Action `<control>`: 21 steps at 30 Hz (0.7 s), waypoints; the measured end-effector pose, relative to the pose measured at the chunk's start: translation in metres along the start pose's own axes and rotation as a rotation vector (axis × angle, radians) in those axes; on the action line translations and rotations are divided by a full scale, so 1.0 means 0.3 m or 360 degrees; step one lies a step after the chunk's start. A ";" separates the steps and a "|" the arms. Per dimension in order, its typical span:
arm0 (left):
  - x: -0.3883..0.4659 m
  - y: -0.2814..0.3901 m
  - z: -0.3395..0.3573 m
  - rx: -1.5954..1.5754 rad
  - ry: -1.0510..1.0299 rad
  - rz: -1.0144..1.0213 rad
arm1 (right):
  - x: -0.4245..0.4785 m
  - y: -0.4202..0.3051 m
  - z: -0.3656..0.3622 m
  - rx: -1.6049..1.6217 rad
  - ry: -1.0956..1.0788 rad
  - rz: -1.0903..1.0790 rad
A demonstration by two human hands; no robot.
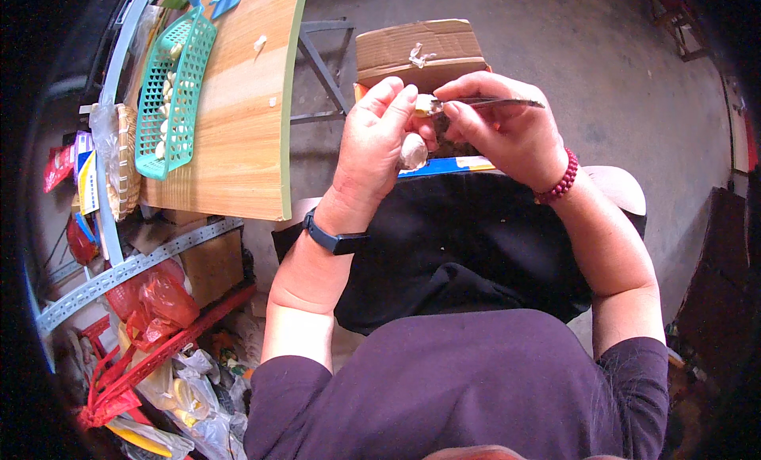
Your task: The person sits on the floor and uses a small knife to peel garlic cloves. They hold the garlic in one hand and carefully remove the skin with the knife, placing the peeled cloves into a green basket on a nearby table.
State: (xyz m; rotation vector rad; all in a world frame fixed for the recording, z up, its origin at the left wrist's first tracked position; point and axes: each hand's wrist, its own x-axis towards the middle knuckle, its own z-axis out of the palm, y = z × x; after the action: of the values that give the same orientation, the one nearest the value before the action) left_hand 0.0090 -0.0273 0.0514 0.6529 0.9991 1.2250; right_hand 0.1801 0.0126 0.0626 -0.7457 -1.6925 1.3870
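Note:
My left hand [377, 130] pinches a partly peeled garlic clove [425, 105] between thumb and fingertips. Lower in the same palm sits a whitish garlic bulb [414, 151], partly wrapped by the fingers. My right hand [505, 121] grips a thin dark tool, perhaps a small knife [505, 102]; its tip is at the clove and its kind is hard to tell. Right below both hands stands an open cardboard box [421, 46], with a piece of papery skin [421, 57] on its flap. A teal plastic basket [199, 85] holds several peeled cloves [164, 127].
The basket rests on a wooden tabletop [250, 133] at the left, where bits of garlic skin [260, 43] lie. Beyond its edge are a woven basket [126, 162] and a metal shelf frame [142, 269] with red plastic bags [157, 299]. Metal table legs [324, 70] stand beside the box.

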 end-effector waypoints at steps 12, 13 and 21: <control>-0.008 0.010 0.013 0.0091 -0.0056 -0.0077 | -0.014 -0.013 -0.012 0.0137 -0.0036 0.0181; -0.008 0.011 0.013 0.0090 -0.0069 -0.0077 | -0.014 -0.012 -0.014 0.0115 -0.0042 0.0181; 0.004 -0.002 -0.002 -0.0106 -0.0072 -0.0074 | 0.009 0.017 -0.040 -0.0022 0.0192 0.0223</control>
State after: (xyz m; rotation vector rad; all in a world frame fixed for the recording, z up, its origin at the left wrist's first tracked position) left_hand 0.0089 -0.0265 0.0504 0.5998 0.9269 1.1930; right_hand 0.1890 0.0220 0.0592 -0.9523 -1.5828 1.3966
